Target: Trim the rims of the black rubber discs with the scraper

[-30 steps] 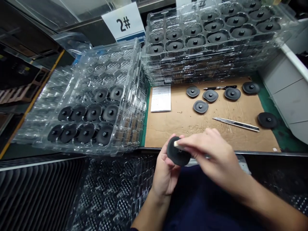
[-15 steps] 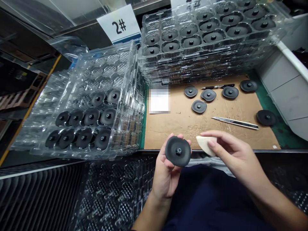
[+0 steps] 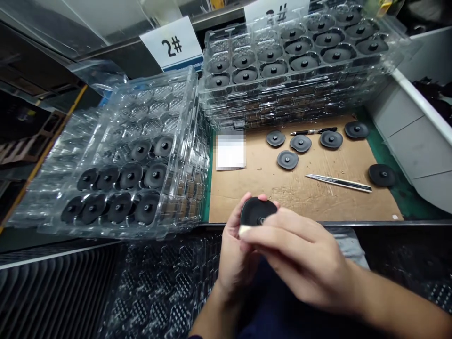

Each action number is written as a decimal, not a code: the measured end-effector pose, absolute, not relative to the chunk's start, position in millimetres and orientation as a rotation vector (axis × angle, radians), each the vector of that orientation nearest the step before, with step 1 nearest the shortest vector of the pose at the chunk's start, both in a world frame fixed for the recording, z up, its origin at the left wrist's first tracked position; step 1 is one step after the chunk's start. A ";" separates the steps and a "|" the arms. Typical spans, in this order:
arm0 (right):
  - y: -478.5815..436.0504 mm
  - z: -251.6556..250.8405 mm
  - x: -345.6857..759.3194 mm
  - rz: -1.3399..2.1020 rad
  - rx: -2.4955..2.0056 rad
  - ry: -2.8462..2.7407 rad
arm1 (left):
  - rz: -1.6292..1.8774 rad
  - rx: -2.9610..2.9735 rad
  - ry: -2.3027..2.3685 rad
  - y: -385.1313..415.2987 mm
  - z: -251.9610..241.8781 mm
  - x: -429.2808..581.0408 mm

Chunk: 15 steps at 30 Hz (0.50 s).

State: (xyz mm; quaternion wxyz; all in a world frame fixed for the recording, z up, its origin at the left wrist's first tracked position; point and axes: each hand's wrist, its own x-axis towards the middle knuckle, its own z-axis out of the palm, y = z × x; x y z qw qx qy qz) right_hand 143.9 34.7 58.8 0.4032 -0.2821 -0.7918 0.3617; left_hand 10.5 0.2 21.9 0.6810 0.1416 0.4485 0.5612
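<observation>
My left hand (image 3: 236, 256) grips a black round disc part (image 3: 257, 210) by its rim, held up in front of me just below the table edge. My right hand (image 3: 300, 261) lies over the lower part of the disc, fingers pinched on a small white wedge-shaped sponge (image 3: 244, 230) whose tip shows at the disc's lower left edge. Most of the sponge is hidden under my fingers.
A clear tray (image 3: 116, 160) partly filled with discs sits at left on stacked trays. A taller tray stack (image 3: 300, 70) stands at the back. On the cardboard mat (image 3: 303, 188) lie several loose discs (image 3: 287, 159), a utility knife (image 3: 338, 182), a pen (image 3: 312, 131) and a paper slip (image 3: 230, 150).
My right hand, which was held apart to the right with the sponge, has come back across the disc. The disc has tilted slightly away and the view has shifted.
</observation>
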 end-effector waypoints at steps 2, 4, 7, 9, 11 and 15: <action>32.7 52.6 155.7 1.053 -0.723 -2.037 | 1.301 0.319 0.914 0.7 19.0 8.0; 33.6 40.5 169.7 1.181 -0.849 -1.981 | 1.337 0.294 0.826 0.0 15.8 5.5; 39.8 9.6 184.9 1.266 -1.148 -1.688 | 1.327 0.222 0.751 -3.1 14.9 5.1; 45.3 -15.8 187.2 1.259 -1.332 -1.588 | 1.303 0.175 0.730 -6.0 16.0 6.6; 50.3 -39.9 183.5 1.249 -1.446 -1.641 | 1.292 0.142 0.721 -9.1 16.0 8.2; 56.1 -72.6 167.9 1.219 -1.471 -1.823 | 1.286 0.108 0.668 -13.4 10.1 8.1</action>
